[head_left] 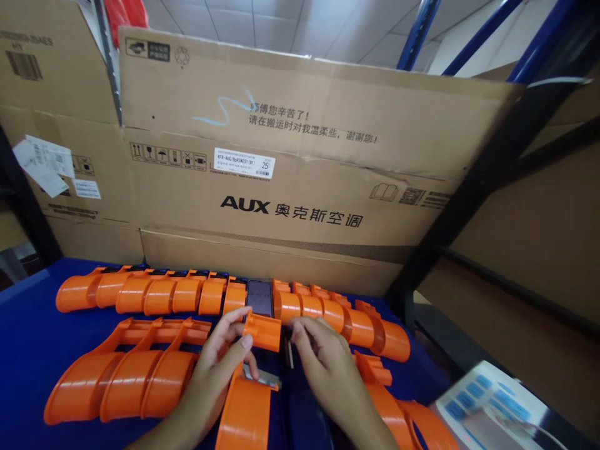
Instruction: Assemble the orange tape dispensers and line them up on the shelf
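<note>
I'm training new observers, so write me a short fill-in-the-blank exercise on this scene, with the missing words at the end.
1. The left hand holds a plastic part coloured ____.
2. The large black Latin letters on the cardboard spell ____.
3. The work surface under the rows of parts is coloured ____.
4. The group of curved parts at the front left numbers ____.

Missing words: orange; AUX; blue; three.

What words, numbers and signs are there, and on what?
"师傅您辛苦了!请在搬运时对我温柔些,谢谢您!" on cardboard
"AUX 奥克斯空调" on cardboard
"KFR-46G/BpR3AES1(B1)", "25" on white label
Arrows, umbrella: cardboard signs
Other print: too small or blurred.
</note>
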Demonstrator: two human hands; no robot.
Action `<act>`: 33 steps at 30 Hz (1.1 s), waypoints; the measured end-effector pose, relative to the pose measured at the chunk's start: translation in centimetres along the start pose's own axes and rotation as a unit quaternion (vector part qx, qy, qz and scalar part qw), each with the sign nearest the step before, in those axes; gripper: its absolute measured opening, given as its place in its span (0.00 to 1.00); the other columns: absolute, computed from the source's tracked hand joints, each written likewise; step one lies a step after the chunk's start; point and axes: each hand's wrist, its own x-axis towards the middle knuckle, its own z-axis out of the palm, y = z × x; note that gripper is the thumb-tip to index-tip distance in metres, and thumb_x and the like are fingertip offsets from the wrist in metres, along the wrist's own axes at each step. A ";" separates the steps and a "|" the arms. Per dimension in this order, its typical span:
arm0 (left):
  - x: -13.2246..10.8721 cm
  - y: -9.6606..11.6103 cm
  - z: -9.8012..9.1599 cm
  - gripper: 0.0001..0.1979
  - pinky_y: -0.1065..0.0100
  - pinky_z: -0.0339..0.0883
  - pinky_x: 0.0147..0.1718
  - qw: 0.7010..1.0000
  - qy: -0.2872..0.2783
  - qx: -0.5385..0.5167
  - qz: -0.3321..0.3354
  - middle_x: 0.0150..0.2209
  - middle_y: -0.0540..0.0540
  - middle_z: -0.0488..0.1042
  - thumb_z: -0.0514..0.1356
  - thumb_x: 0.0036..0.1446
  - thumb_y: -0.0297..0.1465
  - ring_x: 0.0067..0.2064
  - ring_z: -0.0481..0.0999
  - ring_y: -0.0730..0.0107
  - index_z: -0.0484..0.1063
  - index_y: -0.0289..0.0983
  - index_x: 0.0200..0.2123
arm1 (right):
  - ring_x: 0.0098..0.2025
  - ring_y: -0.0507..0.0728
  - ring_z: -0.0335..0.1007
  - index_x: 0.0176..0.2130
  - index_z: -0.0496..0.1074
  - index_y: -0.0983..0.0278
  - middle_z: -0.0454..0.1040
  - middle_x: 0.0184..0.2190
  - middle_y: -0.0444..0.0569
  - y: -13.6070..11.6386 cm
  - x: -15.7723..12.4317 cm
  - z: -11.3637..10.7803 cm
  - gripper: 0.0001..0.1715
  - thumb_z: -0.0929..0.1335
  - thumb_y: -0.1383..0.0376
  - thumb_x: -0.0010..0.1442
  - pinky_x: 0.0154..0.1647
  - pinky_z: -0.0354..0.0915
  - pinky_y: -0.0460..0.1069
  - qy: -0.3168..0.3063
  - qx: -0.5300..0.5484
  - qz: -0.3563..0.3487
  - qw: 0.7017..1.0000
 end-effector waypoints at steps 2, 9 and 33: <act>0.1 0.2 -0.2 0.24 0.66 0.67 0.29 1.000 0.015 -0.002 -0.017 0.22 0.53 0.75 0.62 0.61 0.44 0.24 0.76 0.66 0.67 0.45 0.58 | 0.37 0.62 0.69 0.29 0.76 0.60 0.76 0.30 0.50 0.2 0.0 0.0 0.14 0.67 0.60 0.65 0.39 0.60 0.54 -0.006 -0.136 -0.004 0.991; -0.2 0.3 0.0 0.24 0.71 0.63 0.25 0.999 0.034 -0.029 -0.027 0.24 0.54 0.74 0.64 0.60 0.41 0.21 0.75 0.71 0.67 0.40 0.57 | 0.43 0.65 0.71 0.30 0.80 0.60 0.79 0.36 0.54 0.3 -0.3 1.0 0.11 0.70 0.62 0.62 0.43 0.55 0.56 -0.082 -0.336 0.032 0.938; 0.5 -0.6 -0.3 0.25 0.73 0.63 0.22 0.999 0.035 -0.029 -0.014 0.25 0.55 0.73 0.65 0.59 0.43 0.19 0.75 0.73 0.68 0.40 0.56 | 0.40 0.66 0.70 0.26 0.70 0.62 0.76 0.30 0.54 1.9 0.5 0.7 0.11 0.66 0.69 0.60 0.39 0.57 0.56 0.002 -0.349 0.010 0.937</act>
